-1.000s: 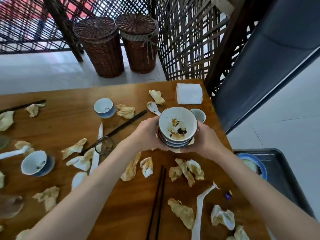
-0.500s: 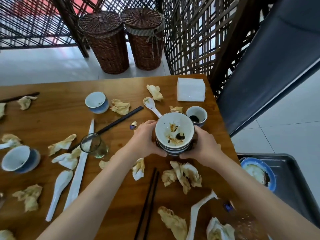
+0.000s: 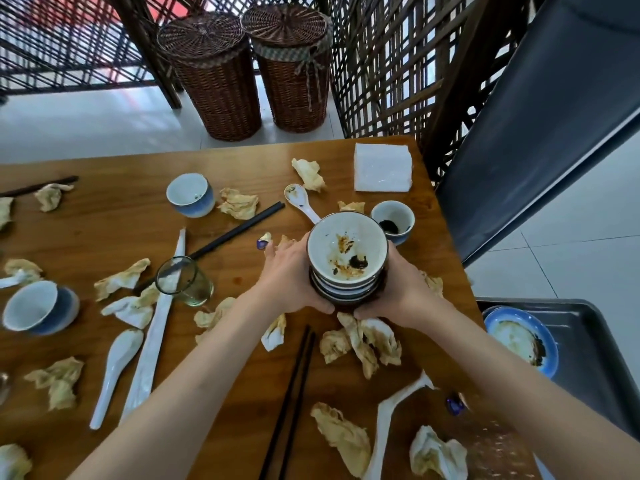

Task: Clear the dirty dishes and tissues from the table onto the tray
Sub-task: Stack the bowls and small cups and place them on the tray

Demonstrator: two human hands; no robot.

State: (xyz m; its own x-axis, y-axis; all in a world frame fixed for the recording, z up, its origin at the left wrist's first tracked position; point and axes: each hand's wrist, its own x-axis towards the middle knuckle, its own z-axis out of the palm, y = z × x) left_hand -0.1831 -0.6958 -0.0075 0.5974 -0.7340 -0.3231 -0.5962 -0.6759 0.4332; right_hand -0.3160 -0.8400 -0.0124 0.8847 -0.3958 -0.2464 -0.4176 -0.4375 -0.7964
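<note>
Stack of bowls: held between left hand and right hand, above the table. Behind the grip: small cup, spoon, napkin pile. Left: glass. Nearer: tissues, chopsticks. Right: tray holding a plate.

A stack of dirty bowls, the top one white inside and smeared with brown and black sauce, stands upright near the right end of the wooden table. Crumpled, stained tissues lie scattered all over the tabletop, a cluster of them just in front of the stack. Off the table's right edge sits the dark tray, with one blue-rimmed dirty plate lying flat in it.
</note>
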